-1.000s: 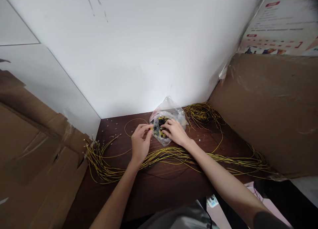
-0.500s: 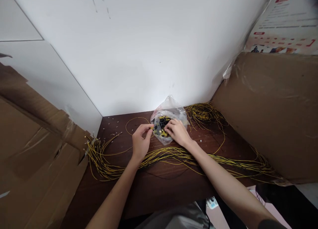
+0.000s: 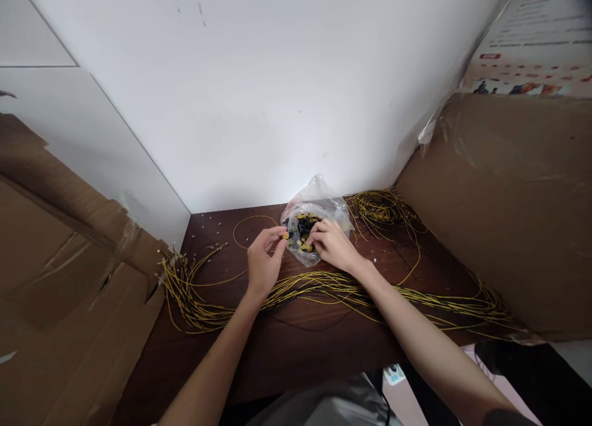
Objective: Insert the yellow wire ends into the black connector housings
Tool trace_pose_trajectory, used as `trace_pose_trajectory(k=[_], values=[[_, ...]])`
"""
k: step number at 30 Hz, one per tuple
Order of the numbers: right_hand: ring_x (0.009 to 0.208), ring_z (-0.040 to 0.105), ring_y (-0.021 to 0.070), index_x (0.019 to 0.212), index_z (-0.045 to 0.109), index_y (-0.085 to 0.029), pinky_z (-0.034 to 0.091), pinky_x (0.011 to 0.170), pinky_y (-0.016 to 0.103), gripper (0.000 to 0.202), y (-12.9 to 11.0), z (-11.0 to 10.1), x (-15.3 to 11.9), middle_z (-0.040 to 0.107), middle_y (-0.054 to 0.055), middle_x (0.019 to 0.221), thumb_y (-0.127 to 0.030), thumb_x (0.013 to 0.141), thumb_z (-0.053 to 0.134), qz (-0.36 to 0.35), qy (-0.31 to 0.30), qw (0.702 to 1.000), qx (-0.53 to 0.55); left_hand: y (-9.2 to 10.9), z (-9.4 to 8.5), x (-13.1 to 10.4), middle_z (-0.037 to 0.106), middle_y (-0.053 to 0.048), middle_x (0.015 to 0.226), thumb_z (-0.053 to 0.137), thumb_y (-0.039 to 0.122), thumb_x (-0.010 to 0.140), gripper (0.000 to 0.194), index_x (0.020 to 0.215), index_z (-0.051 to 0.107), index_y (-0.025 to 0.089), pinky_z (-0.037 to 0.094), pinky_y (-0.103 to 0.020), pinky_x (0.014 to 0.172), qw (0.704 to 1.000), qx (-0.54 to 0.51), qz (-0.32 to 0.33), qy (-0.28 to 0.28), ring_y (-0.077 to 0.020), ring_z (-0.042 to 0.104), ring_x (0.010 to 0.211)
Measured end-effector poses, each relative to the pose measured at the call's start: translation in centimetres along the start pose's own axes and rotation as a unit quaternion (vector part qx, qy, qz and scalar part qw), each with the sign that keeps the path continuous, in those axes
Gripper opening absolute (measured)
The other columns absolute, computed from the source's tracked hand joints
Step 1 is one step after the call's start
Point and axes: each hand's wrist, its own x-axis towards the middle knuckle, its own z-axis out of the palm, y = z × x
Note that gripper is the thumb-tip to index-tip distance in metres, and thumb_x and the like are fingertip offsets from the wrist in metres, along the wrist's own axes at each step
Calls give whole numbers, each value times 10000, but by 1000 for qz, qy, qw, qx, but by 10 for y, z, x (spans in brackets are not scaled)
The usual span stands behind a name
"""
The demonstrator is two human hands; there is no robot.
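Observation:
A clear plastic bag [image 3: 319,195] lies open near the wall, filled with small black and yellow parts [image 3: 303,229]. At its left edge, my left hand [image 3: 267,256] pinches a small yellow-orange piece [image 3: 285,235] between thumb and forefinger. A thin yellow wire [image 3: 252,217] loops over the table just behind that hand; whether it joins the piece I cannot tell. My right hand [image 3: 335,246] reaches into the bag from the right, its fingers bent together among the parts. What those fingertips hold is hidden.
A long bundle of yellow and black wires [image 3: 319,279] crosses the dark table [image 3: 296,358] under my forearms. More wire lies coiled [image 3: 382,209] at the back right. Cardboard stands at the left [image 3: 69,303] and right [image 3: 499,216]; a white wall [image 3: 259,105] closes the back.
The yellow-orange piece in my left fingers shows more plainly now. My right fingers have shifted slightly within the bag. The view has moved a little.

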Motion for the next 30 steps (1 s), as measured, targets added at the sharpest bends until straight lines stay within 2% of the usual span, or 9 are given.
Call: trace_pose_trajectory(k=[3,7,12,19,22,25,30], values=[[867,459,189,815,682,-202,339,780,333,214,-4,2,0,594,36,816,-72,772,518,-13,-24,1000,16,1,1,-1,647,-68,982,566,196,778,194,966,605,165,484,-307,874,999,24,18,-10,-163,618,927],[878,446,195,931,672,-199,338,795,337,173,-6,4,0,585,46,841,-183,795,567,-17,-42,999,11,3,2,-3,644,-61,980,554,182,784,190,964,611,166,481,-302,878,998,55,37,-23,-156,615,922],[865,431,194,1044,635,-202,328,778,329,247,-10,9,-1,569,56,856,-258,811,578,-11,-54,998,-14,6,3,-4,648,-57,973,555,181,782,196,968,614,167,486,-288,858,997,64,43,-29,-150,618,898],[870,444,196,886,658,-195,332,771,328,128,-12,15,0,566,54,843,-261,806,584,15,-34,999,-12,6,4,-3,648,-62,967,551,187,781,205,974,620,170,488,-291,840,996,68,42,-26,-156,617,889],[873,459,192,861,641,-185,354,777,328,97,-10,13,0,572,54,854,-235,800,585,21,-14,1000,13,5,4,-3,649,-62,962,553,191,776,208,973,620,171,487,-296,839,997,60,37,-25,-160,618,890],[847,496,178,854,620,-170,390,771,316,84,-8,8,1,588,50,836,-189,807,553,35,32,996,78,5,4,-3,652,-64,955,560,187,769,218,980,614,165,485,-302,848,999,43,23,-22,-158,619,887],[695,550,145,877,618,-149,437,638,272,116,-11,3,3,612,34,777,-189,791,550,85,112,961,236,3,5,-2,663,-62,890,599,184,738,232,967,608,149,493,-299,833,1000,1,-10,-13,-151,625,852]])
